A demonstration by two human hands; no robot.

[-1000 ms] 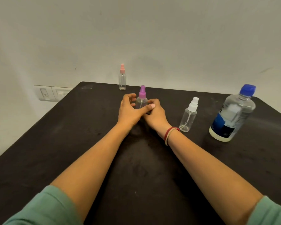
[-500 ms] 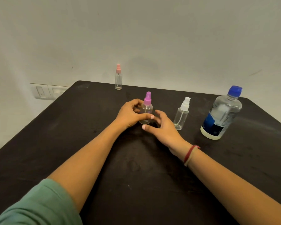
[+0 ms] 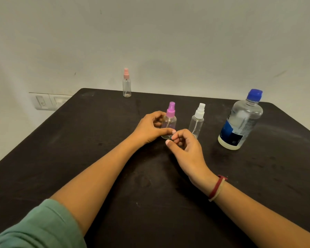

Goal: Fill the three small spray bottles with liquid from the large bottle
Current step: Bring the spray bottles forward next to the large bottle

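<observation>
Head view: the left hand (image 3: 149,128) grips the purple-capped spray bottle (image 3: 169,122), which stands upright on the tabletop (image 3: 79,149), long axis vertical. The right hand (image 3: 186,149), fingers curled and holding nothing, sits just near and right of the bottle's base, so it looks best placed to take the cap. The large bottle (image 3: 240,122) stands well apart to the right, on the right hand's side.

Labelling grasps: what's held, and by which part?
Left hand grips the purple-capped spray bottle round its clear body, below the cap. Right hand, fingers curled, holds nothing.
</observation>
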